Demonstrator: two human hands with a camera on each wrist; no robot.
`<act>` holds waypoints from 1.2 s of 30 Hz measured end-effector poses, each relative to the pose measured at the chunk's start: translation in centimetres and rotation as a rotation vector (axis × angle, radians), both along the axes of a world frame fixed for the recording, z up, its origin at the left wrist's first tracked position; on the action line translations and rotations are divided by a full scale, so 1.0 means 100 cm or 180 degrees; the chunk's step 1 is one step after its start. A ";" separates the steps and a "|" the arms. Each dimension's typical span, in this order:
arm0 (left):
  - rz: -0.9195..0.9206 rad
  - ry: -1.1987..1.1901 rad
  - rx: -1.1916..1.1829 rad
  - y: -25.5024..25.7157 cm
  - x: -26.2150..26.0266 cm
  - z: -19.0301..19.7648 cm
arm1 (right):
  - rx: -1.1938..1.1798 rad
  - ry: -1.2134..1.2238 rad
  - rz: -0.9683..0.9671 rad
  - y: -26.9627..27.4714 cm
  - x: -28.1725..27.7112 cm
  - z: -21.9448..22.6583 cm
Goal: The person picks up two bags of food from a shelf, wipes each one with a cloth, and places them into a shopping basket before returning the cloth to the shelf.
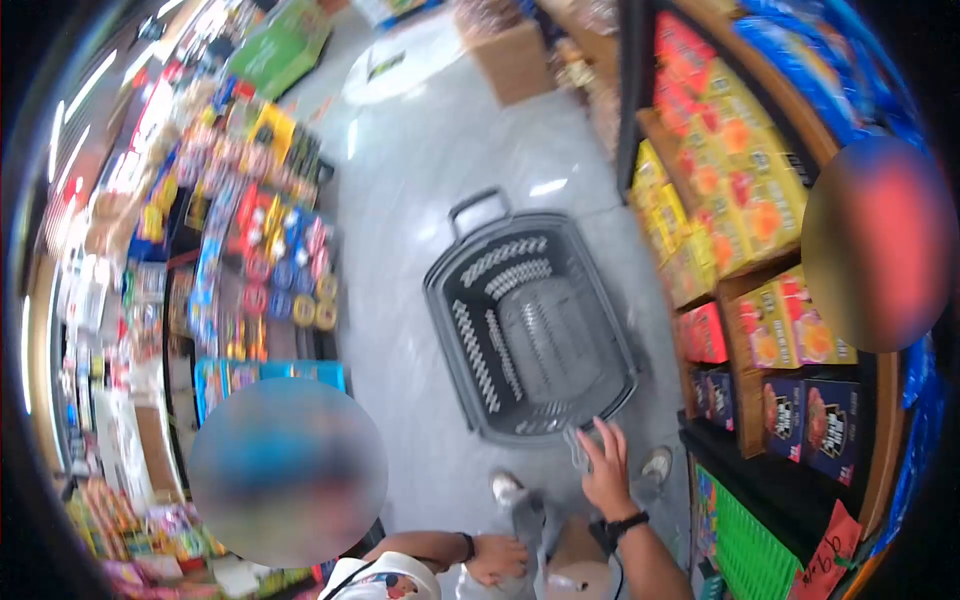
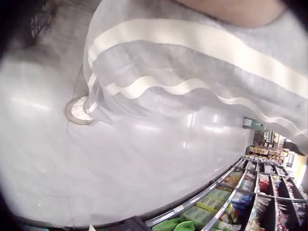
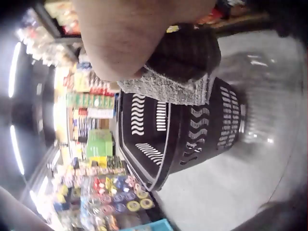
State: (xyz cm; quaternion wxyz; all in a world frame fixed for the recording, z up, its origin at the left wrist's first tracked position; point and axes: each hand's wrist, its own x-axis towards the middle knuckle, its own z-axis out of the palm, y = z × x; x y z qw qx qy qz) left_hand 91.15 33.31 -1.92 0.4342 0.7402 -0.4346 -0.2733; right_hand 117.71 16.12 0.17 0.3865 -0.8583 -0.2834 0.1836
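Note:
A dark grey basket (image 1: pixel 560 340) with slotted walls stands on the floor, with nothing in it. At its near end is my right hand (image 1: pixel 608 482), fingers extended beside the rim and a small grey loop; contact is unclear. The right wrist view shows that hand (image 3: pixel 130 36) large above the basket (image 3: pixel 192 130), its fingertips hidden, with a grey textured piece (image 3: pixel 166 89) below it. My left hand (image 1: pixel 497 558) lies against light grey trousers (image 1: pixel 527 515), fingers loose, holding nothing visible. In the left wrist view the trousers (image 2: pixel 159 62) fill the top.
Shelves of colourful packets (image 1: pixel 275 250) line the left side. Yellow and red boxes (image 1: pixel 735 160) fill the right shelf, above a green crate (image 1: pixel 750 535). A cardboard box (image 1: pixel 510 65) stands ahead. Grey floor (image 1: pixel 390 180) runs between the shelves; two shoes (image 1: pixel 507 487) show below.

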 end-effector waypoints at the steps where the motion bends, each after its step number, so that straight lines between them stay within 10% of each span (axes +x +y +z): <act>1: -0.0037 0.0110 0.0053 -0.001 -0.004 0.009 | -0.0146 -0.0035 0.0336 0.013 0.006 0.005; 18: 0.1295 0.0700 -0.0130 -0.103 -0.184 -0.013 | -0.1199 -0.0391 0.1056 0.064 -0.065 -0.046; 29: 0.1547 0.0727 0.0234 -0.088 -0.180 0.004 | -0.2041 0.0311 0.2219 -0.040 -0.143 -0.025; 36: 0.1782 0.0874 -0.0016 -0.095 -0.197 -0.015 | -0.1748 0.0623 0.2329 -0.011 -0.136 -0.037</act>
